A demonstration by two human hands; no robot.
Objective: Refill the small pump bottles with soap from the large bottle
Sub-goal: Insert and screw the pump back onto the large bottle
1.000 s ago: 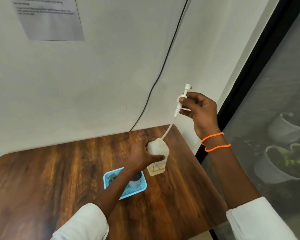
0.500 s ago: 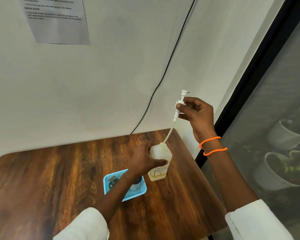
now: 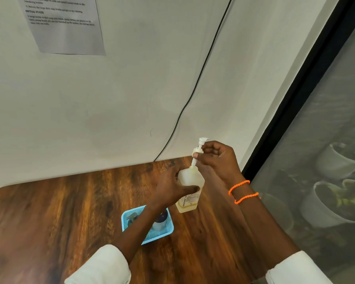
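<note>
Wooden table [image 3: 59, 212] against pale wall [image 3: 131, 89]; left hand [image 3: 172, 189] grips bottle [image 3: 190, 189], right hand [image 3: 217, 158] pinches pump [image 3: 199, 148].

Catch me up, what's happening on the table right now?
A person's left hand grips a pale soap bottle that stands upright on the wooden table. The right hand pinches the white pump, whose tube runs into the bottle's neck; the pump is not screwed down. A little yellowish soap shows at the bottom. Beside it, a blue basket holds small bottles, partly hidden by the left arm.
</note>
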